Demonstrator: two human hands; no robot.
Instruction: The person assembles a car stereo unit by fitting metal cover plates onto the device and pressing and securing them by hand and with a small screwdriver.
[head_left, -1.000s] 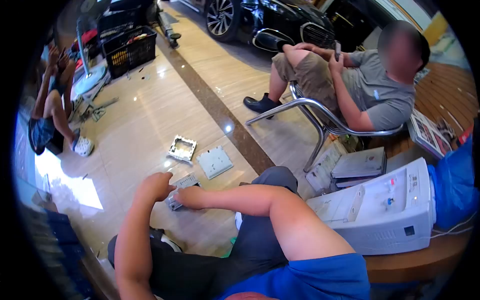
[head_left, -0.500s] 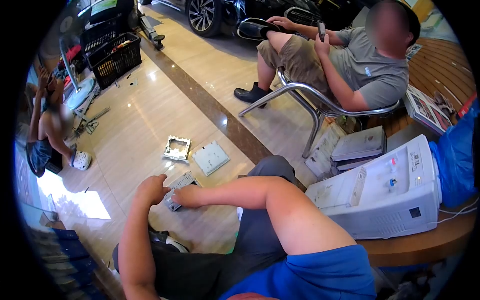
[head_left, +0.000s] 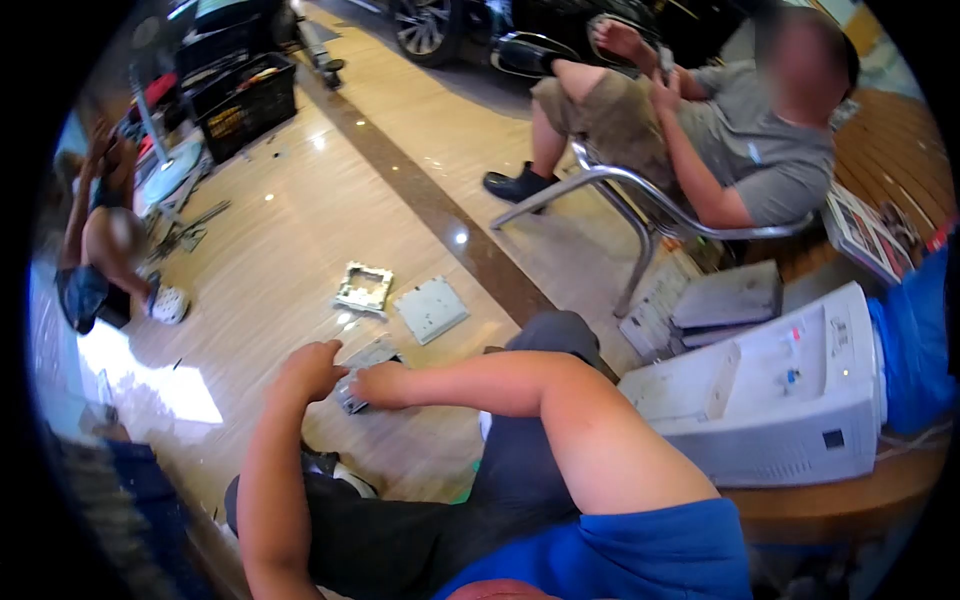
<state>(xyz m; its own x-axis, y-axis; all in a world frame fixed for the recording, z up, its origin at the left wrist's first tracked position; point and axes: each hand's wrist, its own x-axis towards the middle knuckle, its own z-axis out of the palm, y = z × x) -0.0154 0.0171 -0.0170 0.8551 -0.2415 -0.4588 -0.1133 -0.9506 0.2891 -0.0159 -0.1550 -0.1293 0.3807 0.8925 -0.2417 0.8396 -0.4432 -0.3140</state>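
A small grey electronic module lay on the tiled floor, just ahead of the wearer's knees. It was gripped from both ends: the left hand was closed over its left end and the right hand was pressed onto its right end, fingers curled down. How tightly either hand was closed could not be told, as the module was mostly hidden under them and the frame was blurred.

The module was judged light and rigid, likely thin sheet metal or plastic with a ribbed or vented face. Sharp stamped edges and exposed connectors were thought likely, so the long side edges were judged the safest place to hold, not the face. Some slip on the glossy floor was expected if it were pushed rather than lifted.

2 related parts lay just beyond it: an open square frame and a flat white cover plate, side by side, not touching the module.

A white water dispenser lay on its side at the right. A seated person on a metal chair was behind, and another person crouched at the far left near a black crate.
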